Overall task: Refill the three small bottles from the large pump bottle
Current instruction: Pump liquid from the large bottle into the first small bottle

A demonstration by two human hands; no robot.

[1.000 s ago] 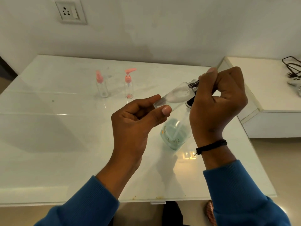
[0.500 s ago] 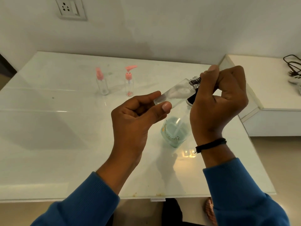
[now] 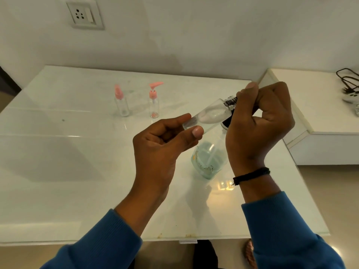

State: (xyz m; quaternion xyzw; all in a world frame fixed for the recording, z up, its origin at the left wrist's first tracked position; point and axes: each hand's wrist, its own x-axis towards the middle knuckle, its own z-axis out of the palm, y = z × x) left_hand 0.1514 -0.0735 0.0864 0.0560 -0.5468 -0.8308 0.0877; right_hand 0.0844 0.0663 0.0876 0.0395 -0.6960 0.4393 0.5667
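clear small bottle point(image 3: 208, 115) between fingers point(image 3: 196, 132); pink pumps on two clear bottles point(image 3: 122, 100) beyond; pale green large bottle point(image 3: 208, 160) beneath; white bench point(image 3: 77, 152); blue sleeves point(image 3: 281, 230).

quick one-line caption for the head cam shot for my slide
Left hand holds a small clear bottle tilted while the right hand grips its neck, above the large pump bottle.

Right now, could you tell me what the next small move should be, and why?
Probably keep twisting the cap off: the left hand holds the small clear bottle tilted, the right hand pinches its dark cap, and the large bottle waits below.
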